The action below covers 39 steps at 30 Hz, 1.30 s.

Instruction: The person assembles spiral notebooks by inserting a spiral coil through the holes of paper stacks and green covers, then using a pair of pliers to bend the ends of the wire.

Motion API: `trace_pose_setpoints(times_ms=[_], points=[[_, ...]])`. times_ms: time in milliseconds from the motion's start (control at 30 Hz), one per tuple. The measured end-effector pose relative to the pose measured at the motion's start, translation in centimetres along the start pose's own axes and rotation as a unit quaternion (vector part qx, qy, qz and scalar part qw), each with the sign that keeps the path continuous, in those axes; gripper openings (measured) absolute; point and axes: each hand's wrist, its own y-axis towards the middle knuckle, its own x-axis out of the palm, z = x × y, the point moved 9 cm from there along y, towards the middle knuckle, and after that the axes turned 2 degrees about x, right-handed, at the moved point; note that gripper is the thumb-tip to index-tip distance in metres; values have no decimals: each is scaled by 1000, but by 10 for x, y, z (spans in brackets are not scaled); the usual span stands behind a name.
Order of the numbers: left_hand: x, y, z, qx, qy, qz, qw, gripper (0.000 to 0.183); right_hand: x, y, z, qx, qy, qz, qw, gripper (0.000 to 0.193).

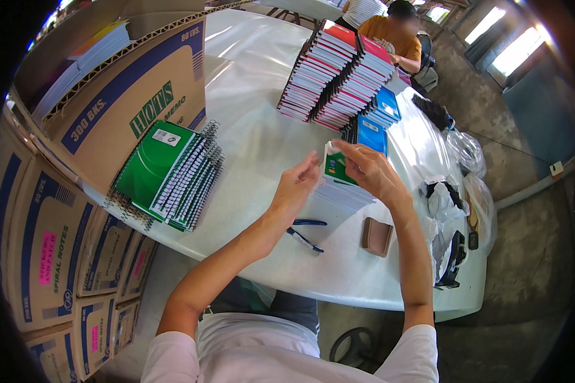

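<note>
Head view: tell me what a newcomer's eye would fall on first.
Probably the tall, red-topped notebook stacks, far across the white table. Next, the bright green spiral notebooks piled at left beside a large cardboard box. Then the left hand and right hand, at a green-topped stack just right of centre.

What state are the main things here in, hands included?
Large cardboard box: open-topped
Green spiral notebooks: shut, stacked
Red notebooks: shut, stacked
Blue notebooks: shut, stacked
Pliers: lying, handles spread
Brown pouch: shut
Right hand: over green-topped stack
Left hand: beside it, grip unclear
</note>
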Motion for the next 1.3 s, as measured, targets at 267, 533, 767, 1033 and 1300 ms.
trace_pose_setpoints(times_ms=[267, 533, 767, 1033, 1300], points=[[27, -37, 52, -95, -173, -93, 976, 63, -19, -71, -113, -142, -66, 222, 962, 54], [-8, -105, 39, -15, 100, -284, 953, 59, 34, -154, -40, 197, 425, 305, 829, 59], [-50, -133, -2, 60, 286, -171, 941, 79, 156, -180, -82, 289, 616, 154, 716, 30], [47, -145, 19, 248, 722, -244, 598, 67, 104, -174, -63, 215, 370, 103, 898, 35], [59, -141, 16, 238, 690, -290, 619, 49, -40, -379, 236, 574, -188, 150, 782, 22]])
